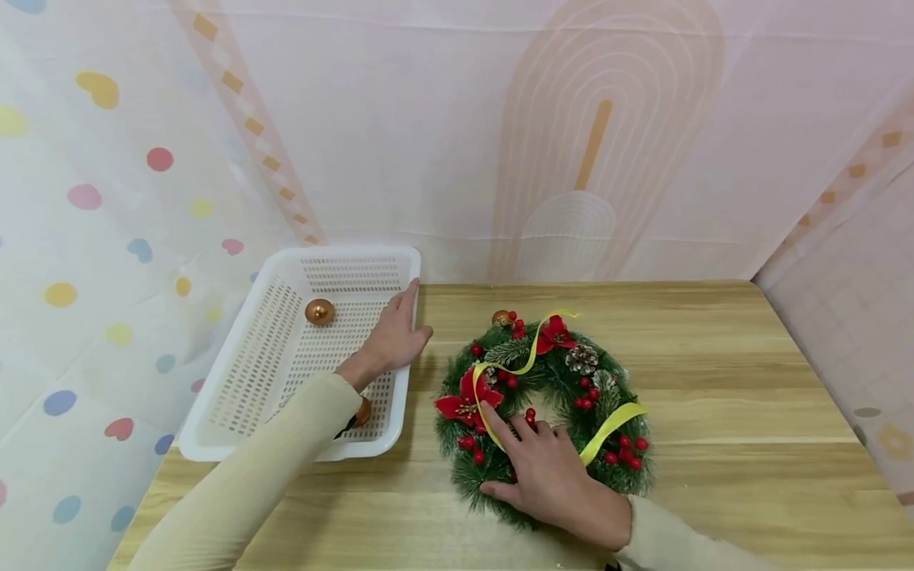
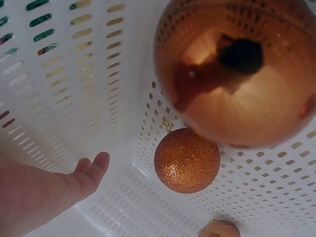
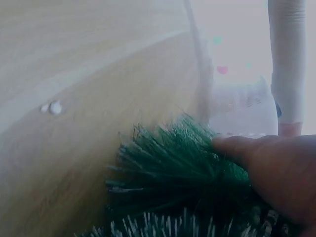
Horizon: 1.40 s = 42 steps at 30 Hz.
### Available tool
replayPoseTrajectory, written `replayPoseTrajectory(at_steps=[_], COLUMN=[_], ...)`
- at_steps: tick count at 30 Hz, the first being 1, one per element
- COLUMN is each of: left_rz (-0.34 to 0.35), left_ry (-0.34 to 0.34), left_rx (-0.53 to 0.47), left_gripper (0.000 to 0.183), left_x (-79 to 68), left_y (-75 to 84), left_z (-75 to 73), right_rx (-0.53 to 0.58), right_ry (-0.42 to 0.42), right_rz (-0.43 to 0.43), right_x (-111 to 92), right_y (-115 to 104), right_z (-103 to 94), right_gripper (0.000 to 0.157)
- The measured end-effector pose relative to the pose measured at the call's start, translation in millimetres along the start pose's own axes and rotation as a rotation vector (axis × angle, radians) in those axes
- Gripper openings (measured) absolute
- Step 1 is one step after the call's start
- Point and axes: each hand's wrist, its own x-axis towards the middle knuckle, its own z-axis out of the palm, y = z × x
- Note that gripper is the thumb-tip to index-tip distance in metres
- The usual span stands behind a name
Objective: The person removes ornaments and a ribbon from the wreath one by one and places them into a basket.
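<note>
My left hand is at the right rim of a white perforated plastic basket, its index finger stretched along the rim and its thumb apart from it. In the left wrist view, straight fingers show beside the basket's wall. My right hand rests on a green Christmas wreath, index finger laid by a red poinsettia and thumb spread over the needles. Its other fingertips dip toward the wreath's centre, partly hidden. A yellow ribbon winds loosely across the wreath, passing under this hand.
Inside the basket lie a shiny copper bauble, a glittery one and another bauble. A copper bauble sits at the wreath's far edge. The wooden table meets a patterned cloth backdrop behind.
</note>
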Motion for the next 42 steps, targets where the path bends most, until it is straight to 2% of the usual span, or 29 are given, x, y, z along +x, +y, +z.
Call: replayPoseTrajectory(at_steps=[5,10,17,25,30,37,42], left_rz=[0.003,-0.002,-0.002,0.005,0.001,-0.019,-0.011], left_ry=[-0.014,-0.014,-0.012,-0.002,-0.008,-0.062,-0.025], left_rx=[-0.003,0.006,0.0,-0.011,-0.018,-0.032,0.014], left_gripper=[0.082,0.081,0.081,0.082,0.083,0.086,0.077], left_x=[0.1,0.3,-0.1,-1.2,0.2,2.0,7.7], left_y=[1.6,2.6,2.5,1.4,0.1,5.2,18.4], left_z=[-0.3,-0.2,-0.1,-0.2,-1.0,-7.4,-11.5], right_rx=[-0.001,-0.029,-0.023,-0.062,-0.056,-0.034,-0.025], right_ry=[-0.024,-0.02,-0.059,-0.048,-0.049,-0.055,-0.047], right_rz=[-0.038,-0.103,-0.194,-0.307,-0.336,-0.348,-0.356], right_x=[-3,-6,-10,-13,-14,-13,-12], right_y=[7,17,34,54,60,62,62], right_z=[-2.7,-4.6,-9.1,-14.1,-15.6,-15.2,-13.9], right_gripper=[0.099,0.097,0.095,0.097,0.095,0.093,0.093])
